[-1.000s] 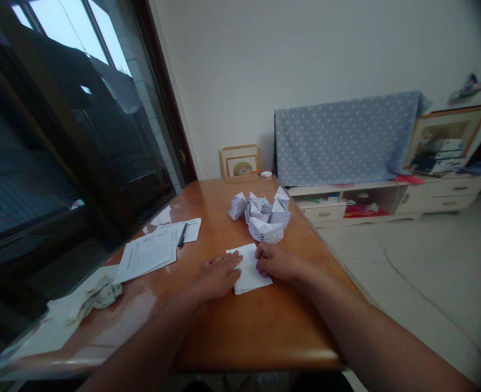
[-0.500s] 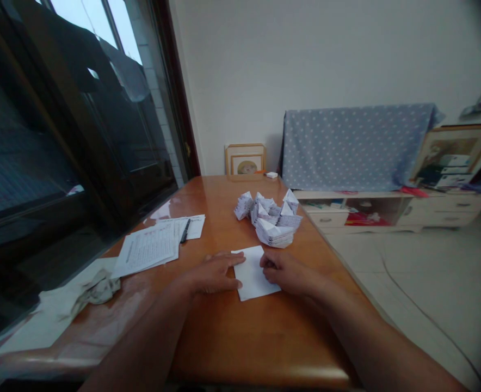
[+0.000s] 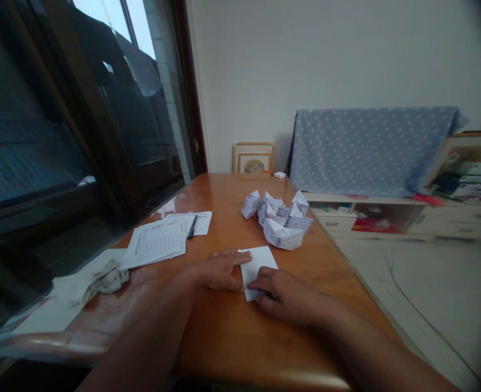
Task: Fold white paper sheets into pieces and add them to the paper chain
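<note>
A folded piece of white paper [image 3: 261, 256] lies flat on the wooden table in front of me. My left hand [image 3: 223, 270] rests at its left side, fingers and thumb spread, with the fingertips on the paper's left edge. Over the lower right part of the paper is my right hand [image 3: 279, 291], its fingers curled in and touching the sheet near the bottom edge. That hand hides the lower right corner. Just beyond the paper stands a cluster of folded paper pieces [image 3: 283, 220] with printed or written lines and pointed peaks.
To the left lie written sheets [image 3: 154, 242] with a black pen [image 3: 192, 227] on them. A crumpled cloth or paper [image 3: 109, 277] sits nearer, on white sheets. A small white object [image 3: 279, 175] is at the table's far end. The table's right edge runs beside my right arm.
My right hand has moved down and left across the paper, from its right edge to its lower part. The left hand stays on the left edge. The view has shifted slightly left.
</note>
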The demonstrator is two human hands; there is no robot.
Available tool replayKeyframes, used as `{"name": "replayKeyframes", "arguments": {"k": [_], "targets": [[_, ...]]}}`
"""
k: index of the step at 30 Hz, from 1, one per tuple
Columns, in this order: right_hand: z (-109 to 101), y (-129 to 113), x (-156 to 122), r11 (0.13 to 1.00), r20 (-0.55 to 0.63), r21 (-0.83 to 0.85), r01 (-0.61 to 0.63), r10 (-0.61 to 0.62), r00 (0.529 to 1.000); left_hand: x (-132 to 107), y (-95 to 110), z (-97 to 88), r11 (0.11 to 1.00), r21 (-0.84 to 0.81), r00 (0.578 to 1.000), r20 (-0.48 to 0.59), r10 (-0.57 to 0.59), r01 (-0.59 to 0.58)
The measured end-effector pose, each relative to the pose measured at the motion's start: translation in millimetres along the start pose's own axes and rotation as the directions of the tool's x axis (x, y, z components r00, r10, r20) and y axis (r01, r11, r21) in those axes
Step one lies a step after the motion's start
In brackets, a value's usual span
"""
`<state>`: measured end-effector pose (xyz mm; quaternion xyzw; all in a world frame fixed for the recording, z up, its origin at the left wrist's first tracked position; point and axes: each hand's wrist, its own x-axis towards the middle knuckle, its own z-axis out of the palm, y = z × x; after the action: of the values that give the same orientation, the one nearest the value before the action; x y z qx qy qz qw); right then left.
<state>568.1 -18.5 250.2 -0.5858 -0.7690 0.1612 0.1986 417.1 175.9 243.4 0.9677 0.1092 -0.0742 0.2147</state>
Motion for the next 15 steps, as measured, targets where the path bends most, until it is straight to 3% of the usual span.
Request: {"name": "replayKeyframes", "arguments": {"k": [7,15], "targets": [[-3.7,-6.2,-2.9,0.998,0.057,-0.06,0.019,-0.015,0.998,-1.2,1.3,0.2,0.997,-0.058,0.999,-0.022,-0.047,0.046],[-5.7,-8.3,-4.1,0.998,0.087,-0.061,0.004,0.001,0.996,2.7,-3.4,6.3,0.982,-0.186,0.987,-0.15,-0.054,0.026]]}}
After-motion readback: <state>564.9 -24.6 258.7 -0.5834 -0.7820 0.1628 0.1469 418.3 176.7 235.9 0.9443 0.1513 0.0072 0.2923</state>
